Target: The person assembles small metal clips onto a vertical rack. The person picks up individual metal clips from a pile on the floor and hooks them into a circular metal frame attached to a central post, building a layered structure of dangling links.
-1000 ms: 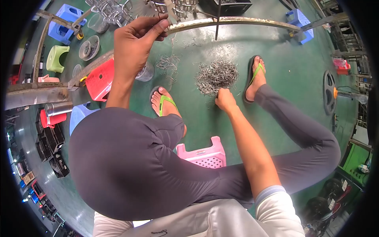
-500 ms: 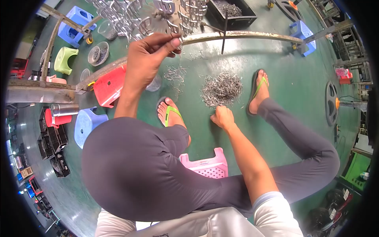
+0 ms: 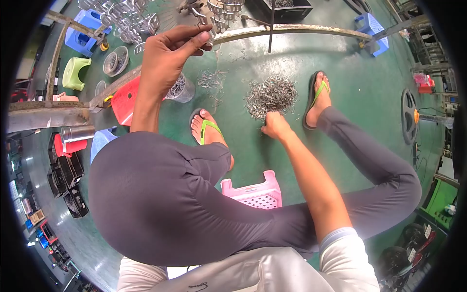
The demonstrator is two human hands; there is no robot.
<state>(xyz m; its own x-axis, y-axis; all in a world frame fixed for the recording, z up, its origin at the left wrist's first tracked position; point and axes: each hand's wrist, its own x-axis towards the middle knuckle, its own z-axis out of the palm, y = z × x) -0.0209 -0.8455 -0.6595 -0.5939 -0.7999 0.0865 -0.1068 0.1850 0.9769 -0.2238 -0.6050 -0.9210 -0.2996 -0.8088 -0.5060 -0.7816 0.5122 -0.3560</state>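
Note:
My left hand [image 3: 168, 56] is raised by the metal frame [image 3: 301, 29], thumb and fingers pinched together. A small shiny metal piece [image 3: 209, 41] shows at its fingertips. Just beyond hang rows of curved silver metal parts [image 3: 131, 22]. Low over the green floor, my right hand [image 3: 277, 126] is closed at the near edge of a pile of small metal hooks [image 3: 272, 95]. Its fingertips are hidden, so what they grip cannot be made out. More hooks [image 3: 211, 79] lie scattered left of the pile.
A clear tub of small metal pieces [image 3: 181, 89] stands beside my left wrist, near a red stool [image 3: 125, 102]. My feet in green-strapped sandals flank the pile. A pink stool [image 3: 253, 192] is between my legs. A black bin [image 3: 287, 13] sits beyond the frame.
The view has tilted, so the pile and frame sit higher in it. My left hand appears farther left and higher, still pinched, and uncovers the clear tub. My right hand stays at the pile's edge.

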